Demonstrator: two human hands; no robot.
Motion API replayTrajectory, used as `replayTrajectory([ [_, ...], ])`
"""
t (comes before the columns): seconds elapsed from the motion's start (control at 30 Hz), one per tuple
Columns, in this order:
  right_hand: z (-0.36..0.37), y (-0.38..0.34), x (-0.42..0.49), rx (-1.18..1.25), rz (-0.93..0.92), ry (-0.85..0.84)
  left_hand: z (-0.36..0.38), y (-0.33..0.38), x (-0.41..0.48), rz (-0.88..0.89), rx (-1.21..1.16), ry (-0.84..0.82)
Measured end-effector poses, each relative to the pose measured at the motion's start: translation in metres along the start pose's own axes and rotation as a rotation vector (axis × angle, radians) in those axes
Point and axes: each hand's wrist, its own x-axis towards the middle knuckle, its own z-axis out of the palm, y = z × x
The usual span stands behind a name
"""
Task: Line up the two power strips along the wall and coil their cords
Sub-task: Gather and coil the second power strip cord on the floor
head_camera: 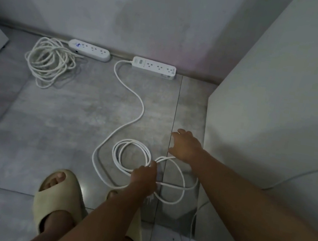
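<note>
Both strips sit along wall (129,11): rounded power strip (89,50) with coiled cord (48,61); rectangular power strip (154,67), loose cord (142,113) half looped on floor (65,126). Left hand (144,177) pinches loops, right hand (186,145) spread open beside. Slack left to gather.

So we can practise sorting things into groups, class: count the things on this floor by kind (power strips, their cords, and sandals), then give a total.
Power strips: 2
Cords: 2
Sandals: 2
Total: 6
</note>
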Motion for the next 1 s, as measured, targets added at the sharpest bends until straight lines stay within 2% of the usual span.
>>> replayTrajectory([
  [0.13, 0.002, 0.004, 0.0, 0.004, 0.002, 0.005, -0.007, -0.001, 0.008, -0.015, -0.048, 0.053],
  [0.23, 0.001, 0.005, 0.002, -0.002, -0.003, 0.016, -0.022, -0.009, 0.014, 0.038, -0.008, 0.153],
  [0.33, -0.001, 0.003, 0.008, 0.023, -0.006, 0.039, -0.047, -0.021, 0.023, 0.017, -0.015, 0.27],
  [0.5, -0.013, -0.001, 0.021, 0.088, -0.024, 0.158, -0.097, -0.042, 0.043, -0.122, -0.396, 0.366],
  [0.7, -0.05, -0.005, 0.048, 0.099, -0.027, 0.158, -0.152, -0.056, 0.055, -0.22, -0.725, 0.418],
  [0.77, -0.062, -0.009, 0.057, 0.095, -0.032, 0.127, -0.167, -0.059, 0.054, -0.229, -0.796, 0.442],
  [0.87, -0.077, -0.019, 0.07, 0.057, -0.061, -0.035, -0.179, -0.062, 0.048, -0.237, -0.825, 0.469],
  [1.0, -0.064, -0.031, 0.082, -0.143, -0.172, -0.198, -0.177, -0.067, 0.047, -0.238, -0.875, 0.472],
])
